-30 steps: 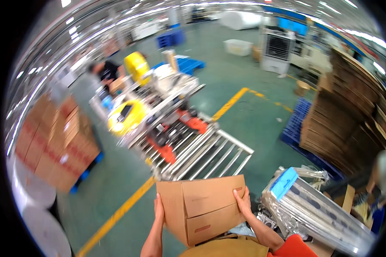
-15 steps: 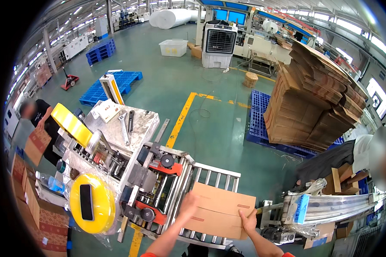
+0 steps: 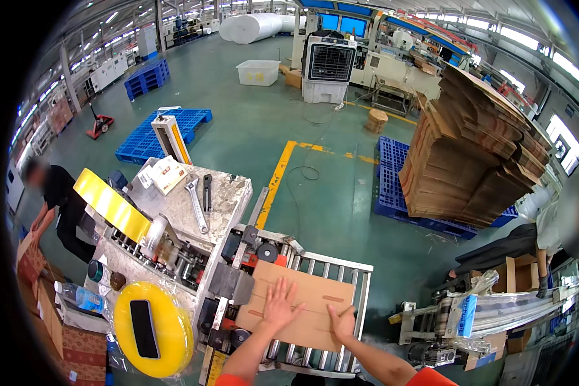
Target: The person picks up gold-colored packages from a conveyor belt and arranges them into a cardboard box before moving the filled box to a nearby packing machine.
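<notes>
A closed brown cardboard box [image 3: 321,293] lies on the roller conveyor [image 3: 361,302] in front of me, its left end between the side guides of the taping machine [image 3: 233,283]. My left hand [image 3: 280,307] rests flat on top of the box, fingers spread. At the box's right edge, my right hand [image 3: 342,323] grips it with the thumb on top; the other fingers are partly hidden. Beside the box's upper left corner is a black knob [image 3: 267,252] on a red bracket.
Left stand a wide yellow tape roll [image 3: 112,204], a wrapped yellow roll [image 3: 153,347] bearing a phone [image 3: 145,329], and a wrench [image 3: 197,204]. Flattened cartons [image 3: 460,154] are stacked on a blue pallet [image 3: 392,174]. Two people work nearby, one beside another conveyor [image 3: 508,312] at right.
The box has moved left along the rollers into the machine's guides. My left hand has flattened onto its top, and my right hand has moved left with its right edge.
</notes>
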